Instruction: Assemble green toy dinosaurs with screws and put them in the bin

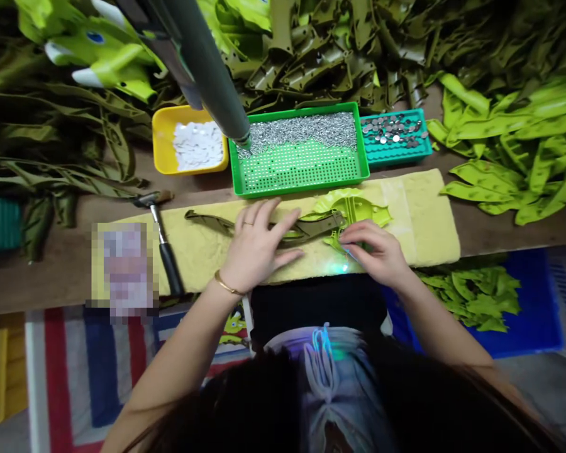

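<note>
Workbench (pixel 42 277) still heaped with lime plastic parts (pixel 500 182); on our foam pad (pixel 429 214), left hand (pixel 259 245) lies open on an olive strip (pixel 311 229), right hand (pixel 370 242) pinches a lime piece (pixel 353 204).

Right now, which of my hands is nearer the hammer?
Left. Your left hand rests on the olive piece, right of the hammer; your right hand is farther right, on the lime-green piece.

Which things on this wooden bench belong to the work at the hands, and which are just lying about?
In the work:
left hand flat on an olive plastic strip
right hand on a lime-green moulded plastic piece
yellow foam pad

Probably lying about:
black-handled hammer
green tray of silver rivets
heaped olive plastic parts
blue crate
</note>
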Action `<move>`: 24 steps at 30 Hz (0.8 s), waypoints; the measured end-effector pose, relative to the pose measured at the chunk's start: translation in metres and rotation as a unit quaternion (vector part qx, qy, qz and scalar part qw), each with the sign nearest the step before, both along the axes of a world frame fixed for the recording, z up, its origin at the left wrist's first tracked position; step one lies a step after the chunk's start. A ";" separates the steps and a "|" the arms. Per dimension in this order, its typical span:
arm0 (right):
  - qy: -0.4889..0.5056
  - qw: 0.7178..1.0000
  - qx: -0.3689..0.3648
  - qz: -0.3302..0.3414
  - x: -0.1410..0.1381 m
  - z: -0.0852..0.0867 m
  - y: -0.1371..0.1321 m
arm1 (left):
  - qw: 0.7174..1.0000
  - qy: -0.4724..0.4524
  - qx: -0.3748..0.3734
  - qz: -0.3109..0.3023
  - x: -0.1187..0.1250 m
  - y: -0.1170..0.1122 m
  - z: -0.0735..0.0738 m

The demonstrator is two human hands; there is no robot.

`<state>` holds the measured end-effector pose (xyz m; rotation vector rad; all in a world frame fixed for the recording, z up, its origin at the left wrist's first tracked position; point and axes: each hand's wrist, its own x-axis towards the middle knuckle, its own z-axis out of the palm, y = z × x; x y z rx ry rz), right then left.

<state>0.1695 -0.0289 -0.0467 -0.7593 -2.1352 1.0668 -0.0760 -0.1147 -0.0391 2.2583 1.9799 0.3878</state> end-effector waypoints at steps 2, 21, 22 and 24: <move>0.001 1.000 0.007 -0.004 -0.001 0.000 0.001 | 0.999 -0.028 0.008 -0.035 0.012 0.008 -0.002; -0.062 0.996 0.068 -0.002 -0.006 0.010 0.025 | 0.995 -0.043 0.033 -0.084 0.010 0.012 -0.005; -0.085 0.992 0.090 -0.001 -0.008 0.009 0.030 | 0.995 -0.036 0.037 -0.086 0.010 0.011 -0.005; -0.129 0.983 0.127 0.016 -0.013 0.006 0.039 | 0.995 -0.027 0.043 -0.089 0.010 0.011 -0.005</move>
